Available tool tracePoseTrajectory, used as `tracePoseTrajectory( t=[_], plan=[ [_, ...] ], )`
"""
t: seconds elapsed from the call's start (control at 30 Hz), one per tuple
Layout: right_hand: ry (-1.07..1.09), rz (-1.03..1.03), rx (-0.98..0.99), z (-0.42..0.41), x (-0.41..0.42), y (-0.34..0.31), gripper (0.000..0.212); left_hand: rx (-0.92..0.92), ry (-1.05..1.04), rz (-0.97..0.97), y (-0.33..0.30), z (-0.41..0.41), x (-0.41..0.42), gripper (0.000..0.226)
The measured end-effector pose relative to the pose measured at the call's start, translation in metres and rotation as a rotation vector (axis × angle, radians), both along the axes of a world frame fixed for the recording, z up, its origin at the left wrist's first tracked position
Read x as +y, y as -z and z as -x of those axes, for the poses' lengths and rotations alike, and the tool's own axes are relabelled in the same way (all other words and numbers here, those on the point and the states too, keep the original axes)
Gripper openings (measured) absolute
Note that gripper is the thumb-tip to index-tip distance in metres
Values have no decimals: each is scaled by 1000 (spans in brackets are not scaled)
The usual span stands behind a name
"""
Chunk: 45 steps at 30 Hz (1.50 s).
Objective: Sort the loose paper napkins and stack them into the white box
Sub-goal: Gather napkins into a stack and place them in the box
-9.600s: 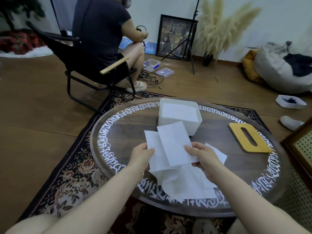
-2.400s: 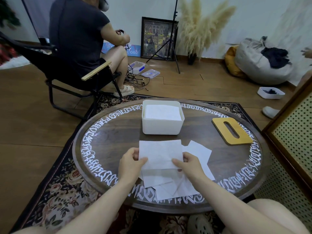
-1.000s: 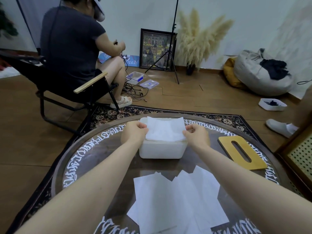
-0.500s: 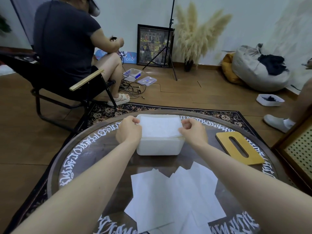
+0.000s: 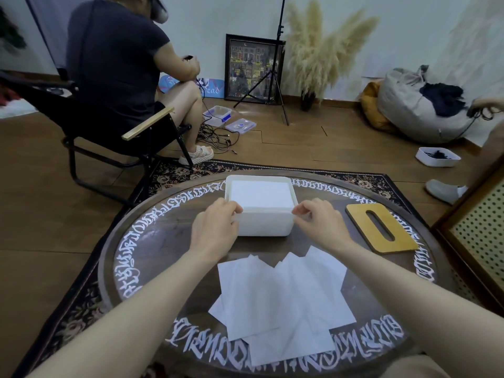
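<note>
The white box [image 5: 261,224] stands on the far half of the round table, and a stack of napkins [image 5: 261,193] lies flat inside it, filling it nearly to the rim. My left hand [image 5: 216,222] is at the box's near left corner, its loosely curled fingertips touching the rim. At the near right corner is my right hand [image 5: 317,218], fingers also loosely curled. Neither hand holds a napkin. Several loose napkins [image 5: 283,298] lie overlapping on the table in front of me, between my forearms.
A yellow wooden lid with a slot [image 5: 381,231] lies right of the box. The round table [image 5: 141,241] has a white lettered rim. Beyond it a person sits in a black folding chair [image 5: 90,124]. A perforated cabinet [image 5: 480,233] stands at the right.
The napkin I carried from the pile now lies flat in the box. Both hands have let go of it and drawn back from the box's sides to its near corners.
</note>
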State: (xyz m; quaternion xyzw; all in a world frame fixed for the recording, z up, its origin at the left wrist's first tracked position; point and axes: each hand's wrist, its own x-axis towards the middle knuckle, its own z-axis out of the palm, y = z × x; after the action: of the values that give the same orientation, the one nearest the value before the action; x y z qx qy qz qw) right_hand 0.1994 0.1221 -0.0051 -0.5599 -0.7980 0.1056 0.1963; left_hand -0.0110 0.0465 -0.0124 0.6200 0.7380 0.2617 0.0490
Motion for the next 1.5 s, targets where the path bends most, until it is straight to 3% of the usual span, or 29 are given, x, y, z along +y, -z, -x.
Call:
tracePoseTrajectory(
  t=[0.2, 0.4, 0.8, 0.93, 1.1, 1.27, 1.4, 1.5],
  plan=[
    [-109, -54, -228, -11, -45, 3, 22, 211, 126, 217, 2, -3, -42, 31],
    [-197, 73, -379, -16, -83, 7, 25, 282, 159, 311, 4, -5, -83, 34],
    [-217, 397, -380, -1, -122, 35, 26, 372, 182, 270, 20, -7, -139, 32],
    [-65, 454, -302, 13, -123, 38, 39, 321, 181, 441, 35, -1, -143, 33],
    [90, 523, -273, 29, -127, 46, 52, 305, 188, 475, 39, 0, -144, 28],
    [70, 583, -139, 31, -129, 50, 38, 291, 187, 462, 40, 1, -140, 19],
    [62, 629, -35, 31, -127, 56, 30, 237, 158, 454, 41, 0, -136, 27],
    [95, 744, 181, 32, -126, 52, 22, 151, 110, 449, 40, 0, -133, 29]
  ],
)
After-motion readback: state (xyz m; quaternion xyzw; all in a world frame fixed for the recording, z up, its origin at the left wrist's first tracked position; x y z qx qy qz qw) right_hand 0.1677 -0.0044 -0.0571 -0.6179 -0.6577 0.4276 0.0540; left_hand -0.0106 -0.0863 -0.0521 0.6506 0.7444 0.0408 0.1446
